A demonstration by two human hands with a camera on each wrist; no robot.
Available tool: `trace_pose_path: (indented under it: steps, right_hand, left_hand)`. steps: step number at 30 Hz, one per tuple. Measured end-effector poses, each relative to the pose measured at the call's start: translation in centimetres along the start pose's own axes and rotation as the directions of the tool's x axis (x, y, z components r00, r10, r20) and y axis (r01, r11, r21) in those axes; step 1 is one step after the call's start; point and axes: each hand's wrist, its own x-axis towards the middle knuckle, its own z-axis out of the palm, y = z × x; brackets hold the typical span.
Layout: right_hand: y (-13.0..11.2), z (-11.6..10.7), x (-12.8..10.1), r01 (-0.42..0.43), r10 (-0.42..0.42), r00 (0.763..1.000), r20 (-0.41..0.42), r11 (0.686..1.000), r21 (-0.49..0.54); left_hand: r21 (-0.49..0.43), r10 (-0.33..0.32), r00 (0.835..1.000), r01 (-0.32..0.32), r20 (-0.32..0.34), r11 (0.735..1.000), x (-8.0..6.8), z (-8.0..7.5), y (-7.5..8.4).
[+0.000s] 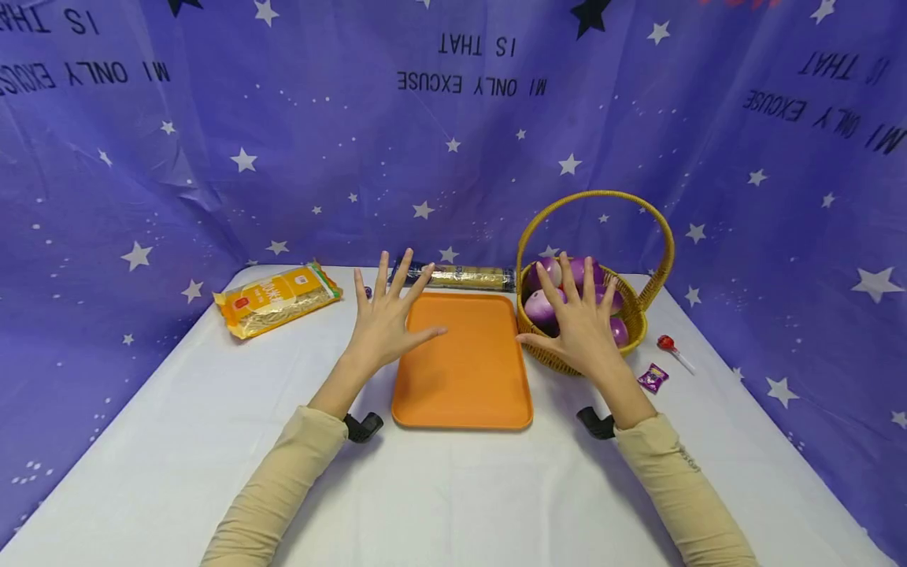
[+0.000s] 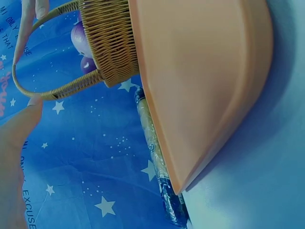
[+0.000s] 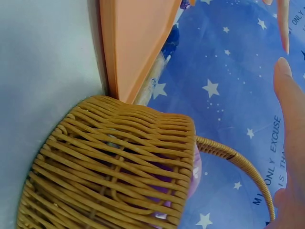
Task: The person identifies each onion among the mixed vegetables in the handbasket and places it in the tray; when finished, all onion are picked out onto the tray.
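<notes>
Both hands are raised over the table with fingers spread and nothing in them. The left hand point(image 1: 386, 327) overlaps the left edge of an orange tray point(image 1: 464, 366) in the head view. In that same view the right hand point(image 1: 583, 331) overlaps a wicker basket point(image 1: 641, 327) with a tall arched handle. Several purple, rounded things point(image 1: 542, 309), some with pale patches, fill the basket; the fingers partly hide them. In the right wrist view, the woven basket side point(image 3: 109, 162) takes up the lower part, beside the tray point(image 3: 138, 43).
An orange packet of noodles point(image 1: 279, 299) lies at the back left. Behind the tray stretches a long clear pack with dark ends point(image 1: 471, 277). Right of the basket are a red lollipop point(image 1: 666, 343) and a small purple wrapped candy point(image 1: 653, 378). A starry purple cloth point(image 1: 354, 157) hangs around the table.
</notes>
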Motion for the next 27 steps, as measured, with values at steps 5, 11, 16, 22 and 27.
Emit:
trace_pose_path:
  steps: [5, 11, 16, 22, 27]
  right_hand:
    - [0.5, -0.2, 0.4, 0.001, 0.000, 1.000, -0.010, 0.999, 0.051]
    - [2.1, -0.8, 0.9, 0.009, -0.012, 1.000, 0.012, 0.972, 0.235]
    - [4.4, -1.1, 2.4, 0.050, -0.080, 0.994, 0.073, 0.935, 0.352]
    - [6.9, -0.9, 4.0, 0.052, -0.148, 0.967, 0.209, 0.914, 0.402]
    - [7.8, -0.4, 4.9, 0.040, -0.202, 0.929, 0.309, 0.887, 0.460]
  left_hand:
    - [-0.042, 0.002, 1.000, -0.001, 0.023, 0.999, 0.0, -0.1, -0.1]
    - [-0.201, 0.005, 0.992, 0.022, 0.130, 0.979, -0.5, 0.0, -0.9]
    - [-0.410, 0.018, 0.968, 0.090, 0.252, 0.908, -1.3, 0.9, -2.1]
    - [-0.575, 0.006, 0.912, 0.254, 0.411, 0.778, -2.0, 2.8, -3.9]
    - [-0.614, 0.042, 0.862, 0.325, 0.505, 0.719, -2.2, 4.1, -5.3]
